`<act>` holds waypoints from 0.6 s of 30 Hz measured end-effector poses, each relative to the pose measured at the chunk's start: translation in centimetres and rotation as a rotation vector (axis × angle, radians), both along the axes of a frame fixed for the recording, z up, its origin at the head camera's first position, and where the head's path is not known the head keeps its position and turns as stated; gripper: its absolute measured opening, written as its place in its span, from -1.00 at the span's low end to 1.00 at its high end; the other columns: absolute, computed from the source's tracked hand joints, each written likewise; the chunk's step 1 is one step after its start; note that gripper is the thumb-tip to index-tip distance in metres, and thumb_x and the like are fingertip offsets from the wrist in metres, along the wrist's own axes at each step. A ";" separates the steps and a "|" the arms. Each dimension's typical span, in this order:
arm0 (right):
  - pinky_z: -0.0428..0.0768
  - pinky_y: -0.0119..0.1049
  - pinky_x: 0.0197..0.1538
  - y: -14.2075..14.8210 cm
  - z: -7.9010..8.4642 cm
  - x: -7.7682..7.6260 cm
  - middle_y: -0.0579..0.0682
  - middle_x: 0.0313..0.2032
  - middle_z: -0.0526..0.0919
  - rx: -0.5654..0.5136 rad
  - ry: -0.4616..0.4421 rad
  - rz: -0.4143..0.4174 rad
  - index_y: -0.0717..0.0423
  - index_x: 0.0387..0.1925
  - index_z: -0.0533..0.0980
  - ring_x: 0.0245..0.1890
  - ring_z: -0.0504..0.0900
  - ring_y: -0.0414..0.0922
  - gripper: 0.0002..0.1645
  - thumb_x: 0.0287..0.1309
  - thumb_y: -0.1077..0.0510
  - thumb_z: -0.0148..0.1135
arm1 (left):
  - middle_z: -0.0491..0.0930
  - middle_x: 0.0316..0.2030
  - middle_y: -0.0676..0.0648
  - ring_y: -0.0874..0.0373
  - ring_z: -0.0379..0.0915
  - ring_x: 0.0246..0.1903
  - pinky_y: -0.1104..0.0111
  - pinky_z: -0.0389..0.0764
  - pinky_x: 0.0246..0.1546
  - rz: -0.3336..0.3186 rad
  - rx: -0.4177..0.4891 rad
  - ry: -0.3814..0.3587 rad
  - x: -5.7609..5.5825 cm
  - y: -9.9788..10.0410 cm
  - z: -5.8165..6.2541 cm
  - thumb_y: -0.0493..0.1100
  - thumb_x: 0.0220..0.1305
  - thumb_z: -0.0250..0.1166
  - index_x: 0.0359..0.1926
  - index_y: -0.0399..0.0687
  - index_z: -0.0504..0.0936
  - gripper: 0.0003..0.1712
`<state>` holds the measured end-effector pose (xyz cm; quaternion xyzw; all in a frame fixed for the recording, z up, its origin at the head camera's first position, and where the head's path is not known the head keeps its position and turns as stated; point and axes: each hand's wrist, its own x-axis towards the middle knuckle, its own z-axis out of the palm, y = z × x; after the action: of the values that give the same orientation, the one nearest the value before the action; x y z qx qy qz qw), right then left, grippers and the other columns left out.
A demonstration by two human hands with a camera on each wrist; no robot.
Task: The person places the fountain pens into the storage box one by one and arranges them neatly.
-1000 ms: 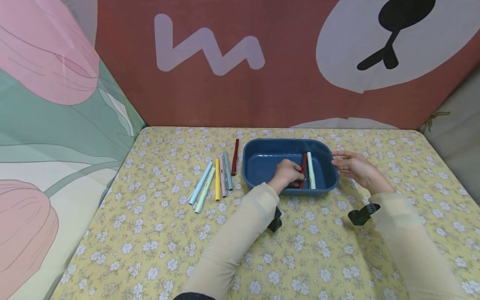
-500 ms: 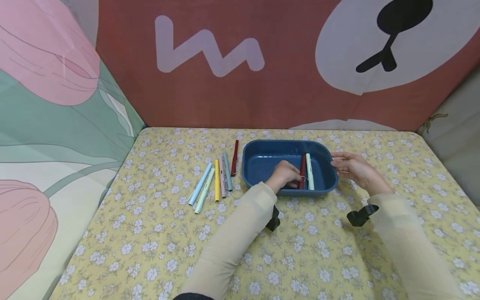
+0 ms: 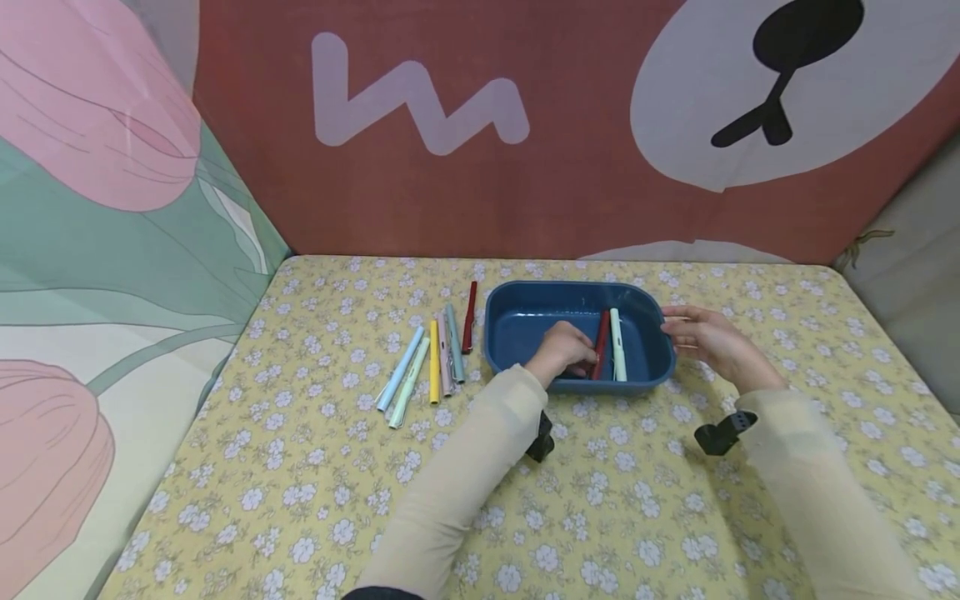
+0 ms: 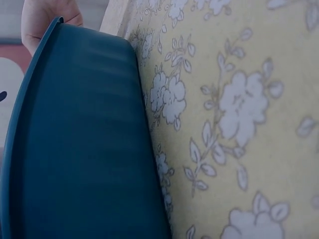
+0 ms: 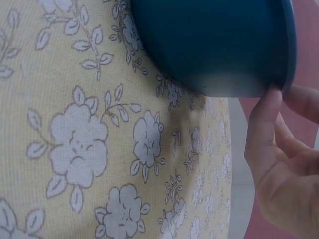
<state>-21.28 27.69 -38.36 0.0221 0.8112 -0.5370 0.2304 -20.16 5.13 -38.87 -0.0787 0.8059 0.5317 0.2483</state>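
Six loose pens [image 3: 435,358] lie left of the blue tray [image 3: 525,333]; inside it my left hand [image 3: 564,350] curls around the red pen [image 3: 602,354], beside a pale pen [image 3: 617,343]; my right hand [image 3: 701,337], fingers relaxed, touches the tray's rim

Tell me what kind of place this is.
Probably a staged tabletop recording booth, not a real room: a floral cloth, printed cartoon backdrops walling the table, and pens beside a blue tray.
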 end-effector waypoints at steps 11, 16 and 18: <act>0.61 -0.50 -0.18 0.0 0.0 0.1 -0.44 -0.31 0.51 0.007 -0.009 -0.003 0.28 0.43 -0.01 -0.31 0.54 -0.45 -0.28 0.42 0.06 -0.04 | 0.67 -0.16 -0.22 0.03 0.67 -0.35 0.34 0.73 -0.43 -0.068 -0.020 0.018 -0.8 -1.3 -0.6 -0.38 0.14 0.32 -0.07 -0.31 0.66 -0.71; 0.61 -0.51 -0.17 0.0 0.0 0.1 -0.45 -0.31 0.50 0.013 -0.007 0.002 0.29 0.44 -0.02 -0.31 0.54 -0.46 -0.28 0.42 0.07 -0.05 | 0.63 -0.05 -0.25 -0.02 0.66 -0.21 0.33 0.75 -0.33 -0.104 0.063 0.014 -0.4 -2.7 -0.1 -0.38 0.15 0.31 0.01 -0.34 0.61 -0.64; 0.61 -0.51 -0.18 0.0 0.0 0.1 -0.45 -0.31 0.50 0.011 -0.005 0.002 0.30 0.44 -0.02 -0.31 0.54 -0.46 -0.27 0.42 0.07 -0.05 | 0.58 0.04 -0.28 -0.08 0.62 -0.05 0.28 0.74 -0.18 -0.113 0.107 -0.008 -0.1 -3.3 0.6 -0.38 0.19 0.28 0.10 -0.37 0.55 -0.58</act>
<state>-21.20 27.64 -38.32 0.0239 0.8137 -0.5320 0.2330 -20.30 1.81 -38.30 -0.0218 0.7785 0.5589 0.2849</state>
